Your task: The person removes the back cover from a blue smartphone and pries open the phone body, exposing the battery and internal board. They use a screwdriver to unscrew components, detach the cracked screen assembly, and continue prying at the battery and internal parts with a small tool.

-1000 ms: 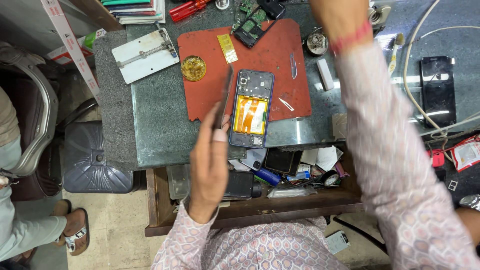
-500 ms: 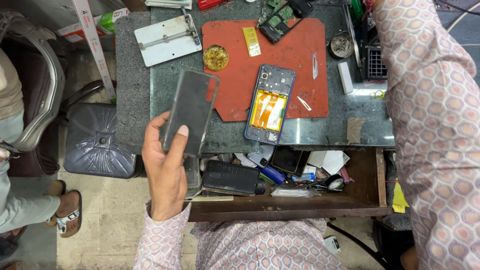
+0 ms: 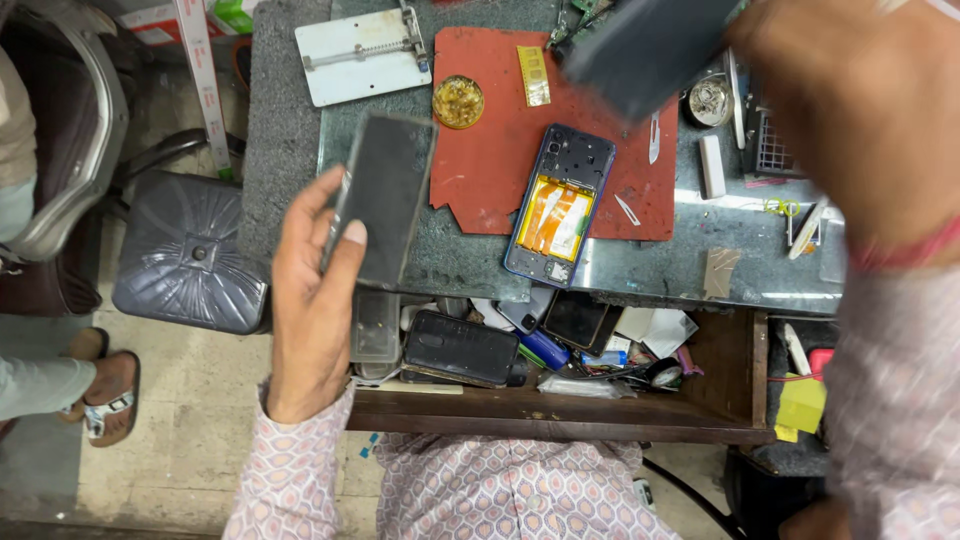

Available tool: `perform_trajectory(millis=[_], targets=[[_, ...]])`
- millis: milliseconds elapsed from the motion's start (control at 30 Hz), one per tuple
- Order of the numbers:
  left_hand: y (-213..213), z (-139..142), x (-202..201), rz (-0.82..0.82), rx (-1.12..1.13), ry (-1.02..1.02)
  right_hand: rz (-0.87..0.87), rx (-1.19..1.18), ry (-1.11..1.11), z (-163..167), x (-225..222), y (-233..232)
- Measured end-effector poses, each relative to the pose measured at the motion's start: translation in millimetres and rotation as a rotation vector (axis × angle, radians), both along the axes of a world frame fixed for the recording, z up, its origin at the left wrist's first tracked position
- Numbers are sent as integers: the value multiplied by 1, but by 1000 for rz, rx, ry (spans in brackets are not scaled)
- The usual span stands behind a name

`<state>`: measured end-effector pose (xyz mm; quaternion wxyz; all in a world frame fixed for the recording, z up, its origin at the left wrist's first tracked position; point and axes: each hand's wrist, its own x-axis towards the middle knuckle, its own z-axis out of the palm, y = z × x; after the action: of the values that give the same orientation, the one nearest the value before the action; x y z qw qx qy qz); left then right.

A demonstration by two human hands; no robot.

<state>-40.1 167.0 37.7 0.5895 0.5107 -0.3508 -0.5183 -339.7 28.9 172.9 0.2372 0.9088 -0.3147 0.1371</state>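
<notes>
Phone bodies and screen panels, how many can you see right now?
4, maybe more: a dark panel in the left hand, a blurred dark slab by the right hand, the opened phone on the red mat, a black phone in the cluttered drawer.

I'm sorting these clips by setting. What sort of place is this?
Most likely a phone repair bench. An opened phone lies on a red work mat, the left hand holds a dark phone panel, and the open drawer is crammed with phone parts.

From my feed: grey stone worktop (image 3: pixel 280 150), open wooden drawer (image 3: pixel 730 385) beneath, dark cushioned stool (image 3: pixel 190 255) at left, pale tiled floor (image 3: pixel 190 440).
</notes>
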Motion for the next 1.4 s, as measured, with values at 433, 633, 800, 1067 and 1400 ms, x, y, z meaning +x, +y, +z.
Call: perform_trajectory(millis=[433, 633, 800, 1067, 1400], targets=[[-8, 9, -6, -88, -92, -384, 230, 418, -112, -100, 43, 57], [-16, 16, 1, -117, -71, -372, 170, 501, -239, -105, 48, 48], [-40, 43, 26, -179, -129, -725, -24, 612, -614, -96, 38, 61], [-109, 34, -9, -489, -254, -558, -127, 730, -886, -102, 42, 76], [-61, 21, -12, -345, -356, -1204, -227, 681, -926, -115, 19, 80]])
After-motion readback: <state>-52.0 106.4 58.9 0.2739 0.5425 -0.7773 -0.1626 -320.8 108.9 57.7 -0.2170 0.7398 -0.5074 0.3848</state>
